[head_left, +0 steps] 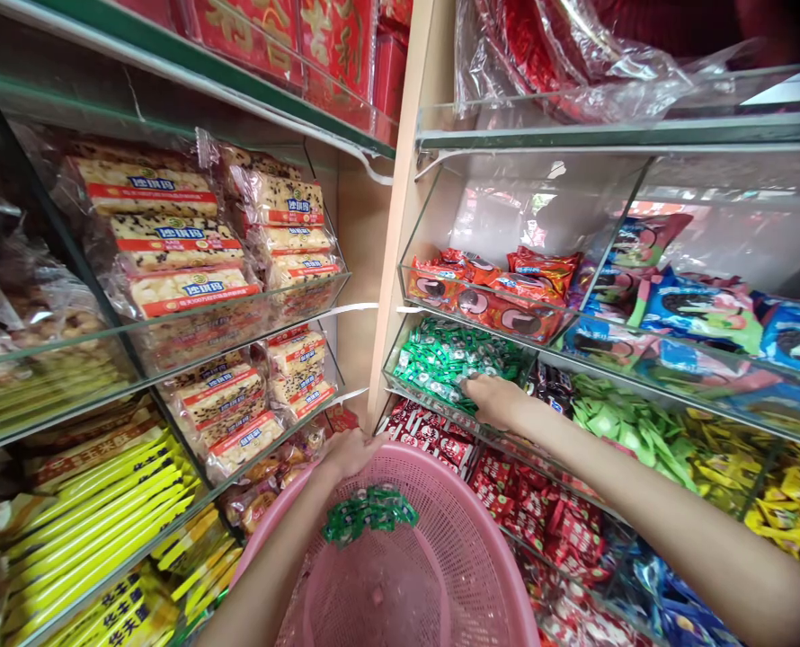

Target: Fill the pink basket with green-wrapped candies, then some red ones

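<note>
My left hand is closed on the far rim of a pink plastic basket. A small heap of green-wrapped candies lies in the basket against its far wall. To the right, my right hand is at the front of a clear bin of more green-wrapped candies. Its fingers are curled in among the candies, and their tips are partly hidden.
Red-wrapped candies fill the bin below. Light green candies and yellow packets lie further right. Packaged pastry bars and yellow-wrapped bars are on the left shelves. A wooden post stands between the shelves, which have clear front edges.
</note>
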A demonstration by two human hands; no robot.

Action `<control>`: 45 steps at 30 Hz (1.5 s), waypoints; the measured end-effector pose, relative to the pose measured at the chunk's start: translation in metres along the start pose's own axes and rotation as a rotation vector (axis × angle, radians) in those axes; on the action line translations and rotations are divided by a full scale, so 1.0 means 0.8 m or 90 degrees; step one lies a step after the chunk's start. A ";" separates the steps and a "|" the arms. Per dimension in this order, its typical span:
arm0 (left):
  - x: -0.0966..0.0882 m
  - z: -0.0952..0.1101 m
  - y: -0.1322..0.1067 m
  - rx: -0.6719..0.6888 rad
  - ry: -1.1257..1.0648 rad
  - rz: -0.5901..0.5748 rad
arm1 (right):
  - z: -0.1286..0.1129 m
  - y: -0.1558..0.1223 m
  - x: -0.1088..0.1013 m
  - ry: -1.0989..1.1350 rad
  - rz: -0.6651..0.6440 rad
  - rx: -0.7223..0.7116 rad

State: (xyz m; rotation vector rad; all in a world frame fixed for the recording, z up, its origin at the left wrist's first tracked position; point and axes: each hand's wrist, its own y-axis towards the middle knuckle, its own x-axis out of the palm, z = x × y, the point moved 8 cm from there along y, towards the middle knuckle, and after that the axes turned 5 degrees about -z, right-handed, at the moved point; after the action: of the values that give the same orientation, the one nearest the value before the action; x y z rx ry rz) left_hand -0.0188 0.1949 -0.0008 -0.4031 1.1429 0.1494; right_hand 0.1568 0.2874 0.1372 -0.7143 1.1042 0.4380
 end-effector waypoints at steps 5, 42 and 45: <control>0.000 0.005 0.000 -0.004 -0.010 -0.014 | -0.003 -0.004 0.000 0.001 0.014 -0.004; 0.002 -0.002 0.008 0.002 -0.006 -0.009 | 0.037 0.006 -0.046 0.060 0.182 -0.053; 0.001 0.000 0.007 0.008 -0.012 -0.010 | 0.027 0.005 -0.066 0.022 0.257 -0.028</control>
State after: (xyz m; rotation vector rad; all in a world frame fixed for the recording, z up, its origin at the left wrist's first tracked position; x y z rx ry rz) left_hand -0.0203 0.1995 -0.0030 -0.3986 1.1206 0.1316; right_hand 0.1471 0.3069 0.1897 -0.5366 1.2781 0.7979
